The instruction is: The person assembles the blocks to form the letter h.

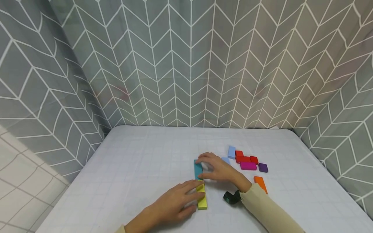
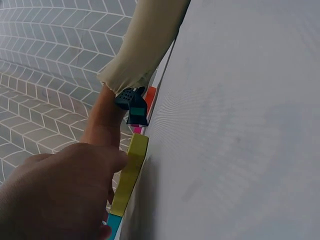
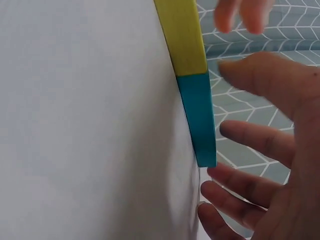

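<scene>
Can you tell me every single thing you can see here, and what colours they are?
Yellow block: one, yellow, by the left hand
Teal block: one, teal, end to end with the yellow one
Light blue blocks: two, light blue, beyond the right hand
Red blocks: two or three, red, right of those
Magenta block: one, magenta, nearer side of the reds
Purple block: one, dark purple, right of magenta
Orange block: one, orange, by the right sleeve
Wrist device: one, black, at the right wrist
Table: one, white, underneath
Curtain: grey, white lines, around
Tiles: several, white, lower left
Hands: two, left and right
Sleeves: two, beige
</scene>
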`<action>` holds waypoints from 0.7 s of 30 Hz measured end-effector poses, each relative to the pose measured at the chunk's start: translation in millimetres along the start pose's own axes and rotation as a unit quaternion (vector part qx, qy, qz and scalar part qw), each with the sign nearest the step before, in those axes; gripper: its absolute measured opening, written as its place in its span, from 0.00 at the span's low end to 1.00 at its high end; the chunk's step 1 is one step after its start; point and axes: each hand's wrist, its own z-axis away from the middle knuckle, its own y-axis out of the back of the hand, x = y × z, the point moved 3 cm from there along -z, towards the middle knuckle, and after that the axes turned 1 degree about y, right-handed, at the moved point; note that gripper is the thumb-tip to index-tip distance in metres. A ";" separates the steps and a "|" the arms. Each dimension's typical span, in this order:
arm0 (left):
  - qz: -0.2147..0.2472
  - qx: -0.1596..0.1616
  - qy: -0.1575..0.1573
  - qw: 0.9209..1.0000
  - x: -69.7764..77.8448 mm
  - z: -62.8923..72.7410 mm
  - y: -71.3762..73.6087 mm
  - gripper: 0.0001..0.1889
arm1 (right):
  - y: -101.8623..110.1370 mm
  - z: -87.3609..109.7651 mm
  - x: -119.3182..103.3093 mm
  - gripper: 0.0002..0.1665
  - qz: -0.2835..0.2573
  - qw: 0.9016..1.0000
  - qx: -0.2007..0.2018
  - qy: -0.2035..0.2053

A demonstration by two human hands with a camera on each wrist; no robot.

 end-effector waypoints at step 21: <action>0.021 0.032 0.092 0.995 -16.1 -16.2 3.4 0.25 | 39.1 32.8 -5.9 0.23 0.022 0.993 0.115 -0.014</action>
